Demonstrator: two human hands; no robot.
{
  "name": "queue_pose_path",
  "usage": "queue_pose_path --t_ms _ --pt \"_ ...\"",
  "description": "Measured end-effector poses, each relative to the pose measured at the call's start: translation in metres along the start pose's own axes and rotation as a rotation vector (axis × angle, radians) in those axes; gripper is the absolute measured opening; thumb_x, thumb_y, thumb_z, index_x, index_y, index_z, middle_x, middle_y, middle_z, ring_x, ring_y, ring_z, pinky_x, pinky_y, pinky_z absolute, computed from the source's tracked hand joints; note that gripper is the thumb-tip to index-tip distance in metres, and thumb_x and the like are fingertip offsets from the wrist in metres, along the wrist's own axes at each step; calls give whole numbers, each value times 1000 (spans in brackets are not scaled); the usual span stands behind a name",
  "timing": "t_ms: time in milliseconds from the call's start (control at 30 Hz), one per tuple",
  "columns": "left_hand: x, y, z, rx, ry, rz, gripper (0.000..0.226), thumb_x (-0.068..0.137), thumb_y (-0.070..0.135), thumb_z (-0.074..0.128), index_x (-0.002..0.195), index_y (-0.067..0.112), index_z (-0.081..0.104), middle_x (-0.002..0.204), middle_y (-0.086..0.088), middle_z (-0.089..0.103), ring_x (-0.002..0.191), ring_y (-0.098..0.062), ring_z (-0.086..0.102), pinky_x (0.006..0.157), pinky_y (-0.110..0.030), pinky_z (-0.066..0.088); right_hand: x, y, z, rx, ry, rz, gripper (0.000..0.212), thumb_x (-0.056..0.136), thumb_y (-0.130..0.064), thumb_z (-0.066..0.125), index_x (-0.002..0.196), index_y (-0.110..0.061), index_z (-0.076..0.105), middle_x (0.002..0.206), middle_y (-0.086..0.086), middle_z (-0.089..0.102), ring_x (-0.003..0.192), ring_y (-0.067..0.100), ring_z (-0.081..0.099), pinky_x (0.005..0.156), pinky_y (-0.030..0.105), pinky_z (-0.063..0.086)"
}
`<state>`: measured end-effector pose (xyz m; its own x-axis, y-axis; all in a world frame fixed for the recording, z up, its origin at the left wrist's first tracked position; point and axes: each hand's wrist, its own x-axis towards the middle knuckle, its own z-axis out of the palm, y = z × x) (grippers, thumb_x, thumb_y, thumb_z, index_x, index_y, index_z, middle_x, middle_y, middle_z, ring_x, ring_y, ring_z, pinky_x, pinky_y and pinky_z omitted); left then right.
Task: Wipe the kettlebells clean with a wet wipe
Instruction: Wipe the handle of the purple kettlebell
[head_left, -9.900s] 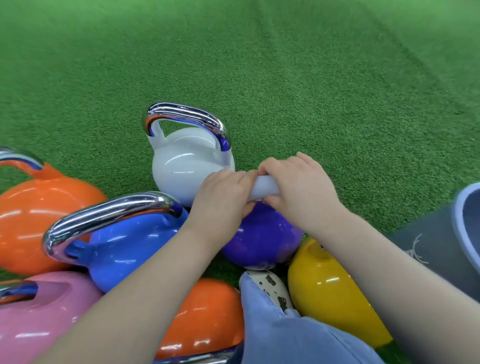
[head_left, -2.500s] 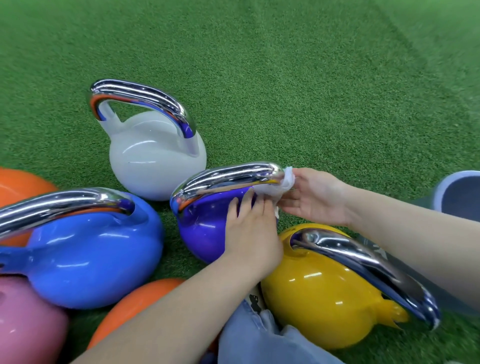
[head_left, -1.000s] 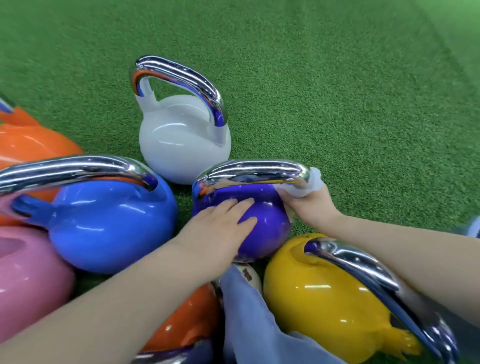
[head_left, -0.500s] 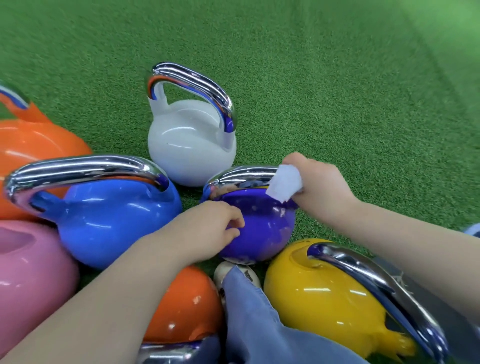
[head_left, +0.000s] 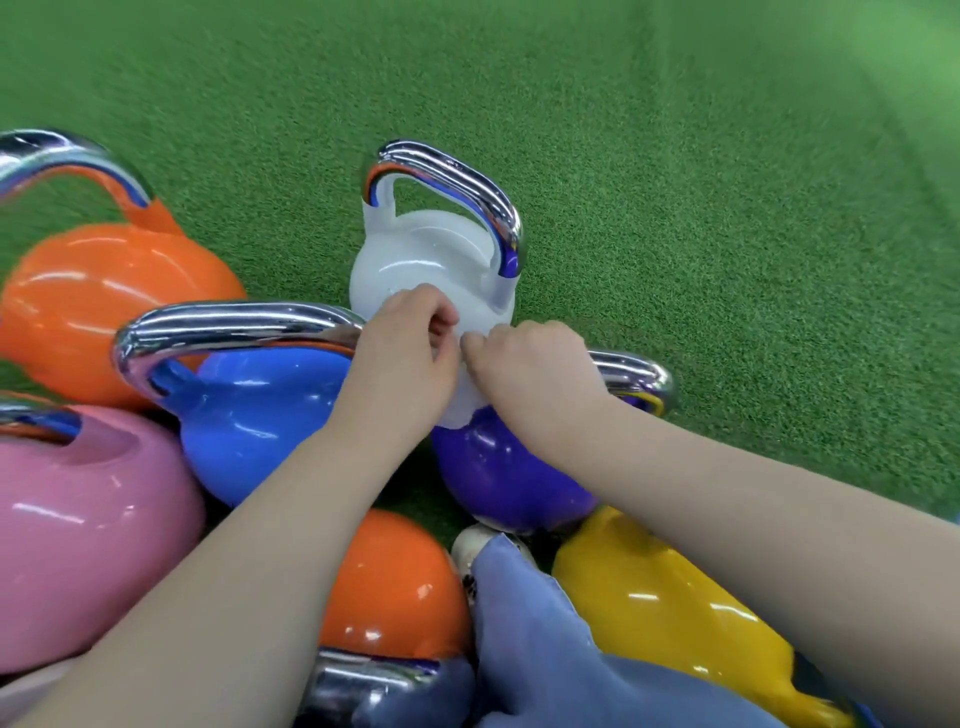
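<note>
No writing or brand can be read on anything here. Your left hand (head_left: 402, 358) and right hand (head_left: 530, 374) meet above the purple kettlebell (head_left: 498, 478), both pinching the white wet wipe (head_left: 462, 402) between them. Behind the purple kettlebell stands the white kettlebell (head_left: 431, 265); left of it the blue kettlebell (head_left: 249, 415); right and nearer, the yellow kettlebell (head_left: 670, 618). All sit on green turf (head_left: 675, 156), which lies open beyond and to the right.

1. Open green turf (head_left: 675, 156) spreads beyond and right of the white kettlebell (head_left: 415, 270).
2. On the left, the orange kettlebell (head_left: 104, 301), blue kettlebell (head_left: 249, 415) and pink kettlebell (head_left: 78, 530) crowd together (bodies touching).
3. The yellow kettlebell (head_left: 665, 613) blocks the near right.
</note>
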<state>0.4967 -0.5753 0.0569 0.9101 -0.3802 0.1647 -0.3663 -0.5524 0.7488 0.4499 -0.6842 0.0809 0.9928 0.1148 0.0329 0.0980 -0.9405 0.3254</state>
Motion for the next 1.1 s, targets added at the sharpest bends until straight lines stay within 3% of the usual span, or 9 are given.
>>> queue_pose_path --t_ms 67,133,233,333,433,600,800,933,1100 --pt "-2 4 1 -100 48 19 30 78 -10 47 101 7 56 98 1 48 89 -11 49 80 -20 40 11 -15 -1 73 -227 -51 27 90 -8 36 103 -14 58 96 5 67 85 26 66 54 30 37" --pt "-5 6 4 -166 26 32 40 80 -12 41 115 4 53 107 2 44 104 -12 48 93 -25 41 16 -20 -8 163 -296 -51 24 94 -18 41 115 -12 50 113 5 61 99 25 62 54 34 40" --pt "-6 6 11 -234 51 68 44 82 0 37 125 2 47 118 0 44 119 -16 44 102 -27 37 12 -18 -7 73 -138 -112 39 84 -28 58 115 -6 52 110 10 59 98 23 61 79 34 47" --pt "-7 5 17 -267 60 96 47 80 6 36 126 3 45 119 4 40 114 -5 40 101 -17 33 4 4 -6 45 -232 -84 58 79 -31 64 127 -8 43 129 9 48 118 25 51 108 44 24" --pt "-11 6 25 -203 -101 266 42 85 11 44 125 1 47 118 -2 47 109 -7 40 96 -5 25 -12 35 -14 131 -428 57 87 70 -46 72 139 -16 28 145 1 32 130 24 39 112 53 12" --pt "-12 11 28 52 -360 320 65 85 50 35 135 9 43 126 -9 51 117 -22 46 98 -35 38 -28 46 -13 371 -433 249 78 70 -45 72 136 -28 34 140 -8 38 129 18 41 113 50 13" --pt "-6 9 25 311 -390 226 37 88 22 56 122 14 43 117 -7 52 108 -29 52 84 -38 40 -38 42 -20 553 -241 306 51 80 -39 65 128 -37 48 132 -13 52 126 11 43 115 42 5" --pt "-1 4 28 267 -399 69 25 81 13 58 104 9 51 107 -11 61 101 -31 56 80 -36 39 -30 29 -16 353 -223 223 37 86 -42 55 123 -39 49 124 -13 56 122 14 45 115 44 -2" --pt "0 -8 37 44 -424 -72 18 78 10 62 96 10 60 97 -10 68 94 -25 61 75 -30 44 -10 17 -12 73 -264 51 19 87 -26 48 105 -28 54 100 -6 63 104 22 55 114 48 -2"
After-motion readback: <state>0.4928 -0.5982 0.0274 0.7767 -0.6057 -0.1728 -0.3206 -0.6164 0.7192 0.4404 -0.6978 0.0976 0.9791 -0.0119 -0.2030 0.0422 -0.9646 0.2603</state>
